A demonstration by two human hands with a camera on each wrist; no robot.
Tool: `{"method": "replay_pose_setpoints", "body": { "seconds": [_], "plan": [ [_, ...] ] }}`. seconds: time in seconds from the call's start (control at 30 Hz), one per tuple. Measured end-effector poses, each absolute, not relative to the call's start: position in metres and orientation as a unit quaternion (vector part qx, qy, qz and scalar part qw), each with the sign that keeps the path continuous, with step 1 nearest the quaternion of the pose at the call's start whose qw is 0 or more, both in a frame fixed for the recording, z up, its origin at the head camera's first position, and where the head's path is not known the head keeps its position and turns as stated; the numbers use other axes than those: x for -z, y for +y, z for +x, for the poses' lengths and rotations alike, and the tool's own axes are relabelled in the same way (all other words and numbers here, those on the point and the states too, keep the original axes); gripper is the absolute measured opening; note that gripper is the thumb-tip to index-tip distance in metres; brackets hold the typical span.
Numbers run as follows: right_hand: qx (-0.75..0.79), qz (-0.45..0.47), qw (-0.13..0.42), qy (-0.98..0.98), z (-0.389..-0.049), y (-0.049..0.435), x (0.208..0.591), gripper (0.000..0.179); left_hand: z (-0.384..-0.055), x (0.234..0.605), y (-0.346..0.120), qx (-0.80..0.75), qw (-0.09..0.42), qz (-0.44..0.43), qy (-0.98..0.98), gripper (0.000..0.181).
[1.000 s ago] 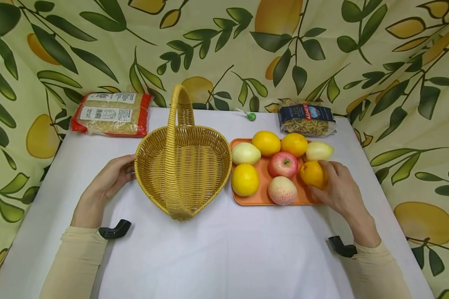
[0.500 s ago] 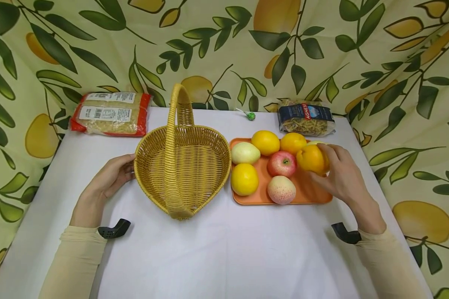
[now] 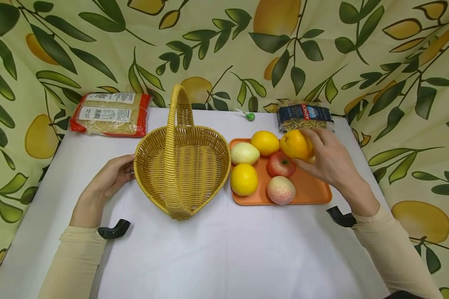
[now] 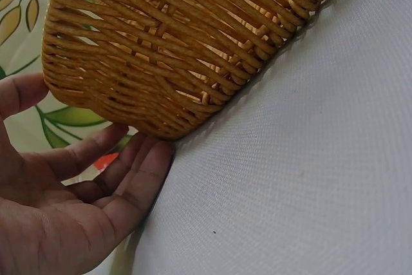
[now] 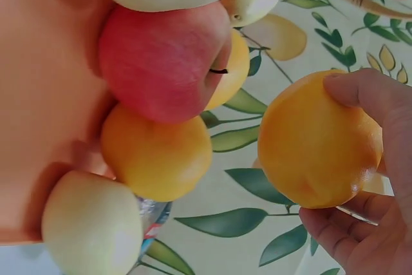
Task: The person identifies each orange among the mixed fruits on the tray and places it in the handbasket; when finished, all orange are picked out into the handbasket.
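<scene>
My right hand [image 3: 331,155] holds an orange [image 3: 297,144] between thumb and fingers, raised over the far right part of the orange tray [image 3: 314,193]. The right wrist view shows this orange [image 5: 318,140] apart from the other fruit. On the tray are a red apple [image 3: 280,165], a speckled peach [image 3: 281,190], yellow fruits [image 3: 244,179] and a pale green fruit [image 3: 245,153]. Another orange fruit is hidden behind the held one in the head view. My left hand [image 3: 114,176] touches the left side of a wicker basket [image 3: 198,178], its fingertips [image 4: 158,152] against the weave.
A red-edged bag [image 3: 110,114] lies at the back left. At the back right is a dark pasta packet [image 3: 304,117], close behind the tray. A green lollipop [image 3: 250,116] lies between them. The basket's tall handle [image 3: 171,166] arches over its middle. Patterned cloth [image 3: 217,50] hangs behind the table.
My right hand has lifted the orange from the tray's right side and moved it back and left, above the back row of fruit. My left hand stays at the basket.
</scene>
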State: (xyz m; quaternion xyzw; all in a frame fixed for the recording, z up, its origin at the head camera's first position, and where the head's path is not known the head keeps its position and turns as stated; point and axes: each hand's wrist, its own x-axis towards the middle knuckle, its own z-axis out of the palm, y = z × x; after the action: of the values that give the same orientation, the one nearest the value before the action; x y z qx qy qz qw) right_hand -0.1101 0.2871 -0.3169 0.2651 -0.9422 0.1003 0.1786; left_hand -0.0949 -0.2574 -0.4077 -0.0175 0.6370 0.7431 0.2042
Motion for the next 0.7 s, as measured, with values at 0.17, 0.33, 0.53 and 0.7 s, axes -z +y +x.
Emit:
{"method": "replay_pose_setpoints", "body": {
  "seconds": [0.17,0.33,0.53,0.7],
  "plan": [
    [-0.103,0.275,0.178,-0.939,-0.114,0.277,0.312,0.084,-0.096,0.41,-0.258,-0.745,0.201,-0.007,0.636,0.024],
    [-0.096,0.286,0.157,-0.941,-0.118,0.263,0.307,0.083,-0.096,0.412,-0.259,-0.748,0.199,-0.001,0.633,0.025],
    [-0.106,0.328,0.162,-0.925,-0.124,0.244,0.304,0.077,-0.096,0.413,-0.26,-0.746,0.2,0.0,0.635,0.026],
    [-0.094,0.365,0.169,-0.911,-0.126,0.221,0.303,0.074,-0.096,0.412,-0.259,-0.747,0.201,0.002,0.634,0.026]
  ]
}}
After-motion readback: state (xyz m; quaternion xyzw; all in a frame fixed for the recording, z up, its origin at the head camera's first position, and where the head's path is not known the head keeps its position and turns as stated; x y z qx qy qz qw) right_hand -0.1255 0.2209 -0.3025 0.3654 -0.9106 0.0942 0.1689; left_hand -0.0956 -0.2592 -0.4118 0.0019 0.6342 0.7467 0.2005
